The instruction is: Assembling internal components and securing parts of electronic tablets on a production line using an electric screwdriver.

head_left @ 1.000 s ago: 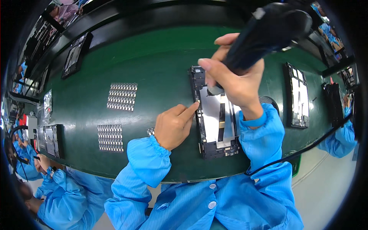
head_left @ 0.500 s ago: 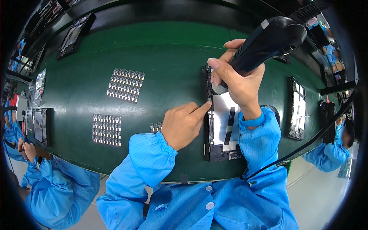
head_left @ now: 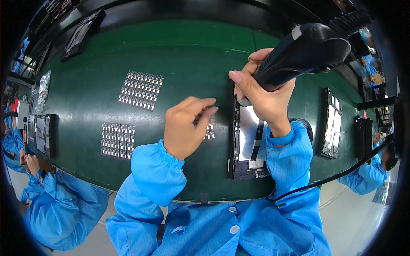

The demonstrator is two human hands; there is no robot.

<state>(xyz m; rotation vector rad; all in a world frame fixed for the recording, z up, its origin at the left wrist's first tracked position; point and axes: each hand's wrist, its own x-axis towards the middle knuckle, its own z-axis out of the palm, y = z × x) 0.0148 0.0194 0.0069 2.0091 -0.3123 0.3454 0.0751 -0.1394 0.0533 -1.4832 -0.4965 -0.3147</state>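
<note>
My right hand (head_left: 270, 96) is wrapped round a black handheld tool (head_left: 301, 53) with a ribbed cord end. The tool's round grey tip points down at the upper left edge of an opened, tablet-like device (head_left: 250, 174). That device has a black frame, a shiny silver panel and a dark strip; my right hand and sleeve cover part of it. To its left, my left hand (head_left: 185, 124) hovers over a small sheet of tiny dark-and-light parts (head_left: 209, 131). Its thumb and index finger are bent toward each other with a gap between, and nothing shows in them.
Two larger sheets of tiny parts, an upper one (head_left: 141, 90) and a lower one (head_left: 118, 141), lie on the green table (head_left: 183, 55). Similar devices lie at right (head_left: 332, 123), left (head_left: 44, 135) and far left (head_left: 83, 35). A black cable (head_left: 324, 181) crosses near my right sleeve. Co-workers sit at both sides.
My left hand has left the device's left edge and moved left to the small sheet of parts. The tool in my right hand has tilted a little, its back end shifting right.
</note>
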